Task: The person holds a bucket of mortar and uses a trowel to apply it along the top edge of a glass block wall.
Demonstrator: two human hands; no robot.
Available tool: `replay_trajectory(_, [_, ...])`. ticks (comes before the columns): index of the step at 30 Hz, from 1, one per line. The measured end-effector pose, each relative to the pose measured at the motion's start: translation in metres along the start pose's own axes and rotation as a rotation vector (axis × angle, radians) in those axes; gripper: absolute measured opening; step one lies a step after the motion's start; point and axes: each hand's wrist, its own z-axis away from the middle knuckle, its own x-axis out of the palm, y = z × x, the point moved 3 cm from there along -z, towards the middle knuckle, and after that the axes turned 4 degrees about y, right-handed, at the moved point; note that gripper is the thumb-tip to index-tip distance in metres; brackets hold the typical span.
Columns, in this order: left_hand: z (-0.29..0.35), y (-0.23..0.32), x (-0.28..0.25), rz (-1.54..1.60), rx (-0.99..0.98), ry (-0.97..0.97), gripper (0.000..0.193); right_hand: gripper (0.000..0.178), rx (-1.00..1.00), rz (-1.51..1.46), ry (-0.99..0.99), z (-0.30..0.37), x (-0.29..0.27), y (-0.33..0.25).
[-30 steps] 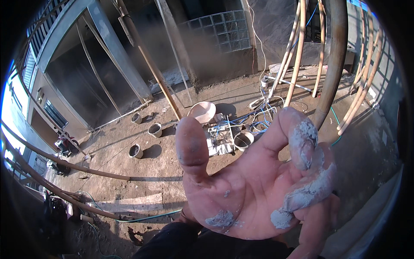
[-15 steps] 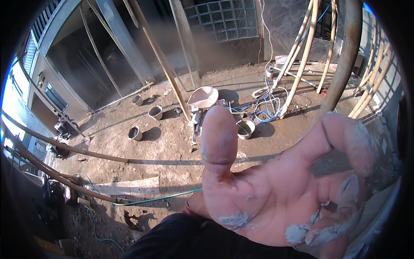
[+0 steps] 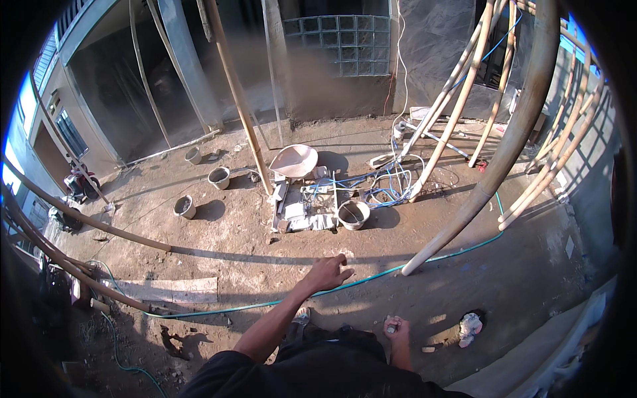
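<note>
My left hand [image 3: 328, 273] reaches forward over the dirt ground, near a green hose [image 3: 378, 273]. Its fingers are loosely bent and apart, and nothing shows in them. Lower and to the right, my right hand [image 3: 399, 330] is held close to my body with its fingers curled in. A small greyish bit [image 3: 391, 328] shows at those fingers, too small to name. Beyond my left hand stands a bucket [image 3: 353, 215] with dark contents. Pale slabs [image 3: 313, 221] lie beside it, and a wide shallow basin [image 3: 294, 161] sits just behind.
Bamboo poles [image 3: 458, 222] slant across the right side; more cross the left. Tangled blue and white cables [image 3: 398, 186] lie past the bucket. Several other buckets [image 3: 185, 207] stand to the left. A flat board [image 3: 162, 290] lies at left. A whitish crumpled lump [image 3: 470, 330] lies to the right.
A large hand with grey smears, palm toward the camera, has left the foreground. Both my hands now show lower down, and the view has shifted, uncovering the slabs and the hose's course.
</note>
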Motion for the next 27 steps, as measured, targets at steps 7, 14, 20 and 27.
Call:
replay_trajectory(7, [0.133, -0.26, 0.143, 0.102, -0.666, -0.608, 0.066, 0.021, -0.183, 0.188, 0.325, -0.031, -0.065, -0.045])
replay_trajectory(14, [0.253, -0.351, 0.199, 0.78, -1.36, -0.335, 0.078, 0.021, -0.235, 1.143, -0.015, -0.032, -0.034, -0.001])
replay_trajectory(20, [0.254, -0.311, 0.167, 0.961, -1.304, -0.354, 0.083, 0.017, 0.082, 0.701, 0.074, -0.102, -0.041, -0.005])
replay_trajectory(27, [0.24, -0.307, 0.166, 0.878, -1.245, -0.341, 0.082, 0.018, 0.244, 1.001, 0.293, -0.12, -0.042, 0.007])
